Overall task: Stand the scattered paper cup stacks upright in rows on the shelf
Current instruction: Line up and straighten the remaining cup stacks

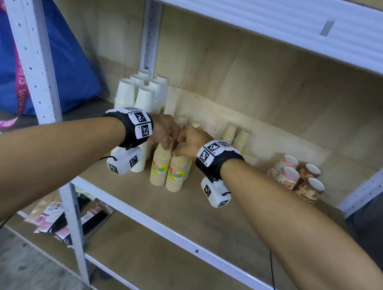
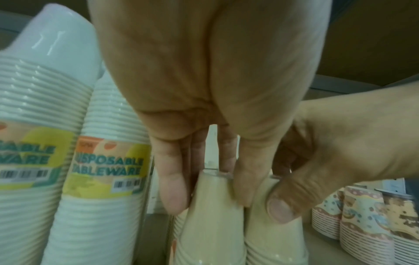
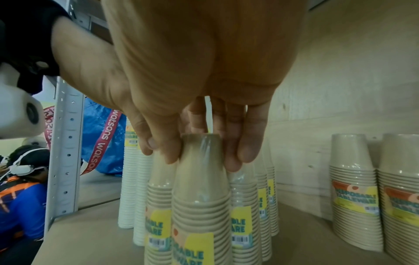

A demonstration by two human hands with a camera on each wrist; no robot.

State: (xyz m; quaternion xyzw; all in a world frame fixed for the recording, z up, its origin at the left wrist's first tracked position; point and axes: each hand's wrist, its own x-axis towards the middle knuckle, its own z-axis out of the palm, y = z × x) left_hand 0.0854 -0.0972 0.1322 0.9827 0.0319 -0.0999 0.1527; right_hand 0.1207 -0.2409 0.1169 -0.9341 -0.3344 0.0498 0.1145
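Two wrapped tan paper cup stacks stand upside down side by side near the front of the wooden shelf (image 1: 201, 209). My left hand (image 1: 165, 133) grips the top of the left tan stack (image 1: 160, 165); its fingers (image 2: 174, 193) curl round the top cup (image 2: 213, 220). My right hand (image 1: 190, 142) grips the top of the right tan stack (image 1: 177, 173), thumb and fingers (image 3: 247, 152) curled round it (image 3: 199, 200). White stacks (image 1: 143, 97) stand in rows to the left. More tan stacks (image 1: 235, 136) stand behind, hidden in part by my hands.
Patterned cup stacks (image 1: 298, 178) stand at the shelf's right end. A white perforated post (image 1: 32, 51) and a blue bag (image 1: 51, 58) are on the left, the upper shelf (image 1: 228, 8) overhead. Packets (image 1: 66, 221) lie on the lower shelf. A person in blue (image 3: 20, 197) is beyond the post.
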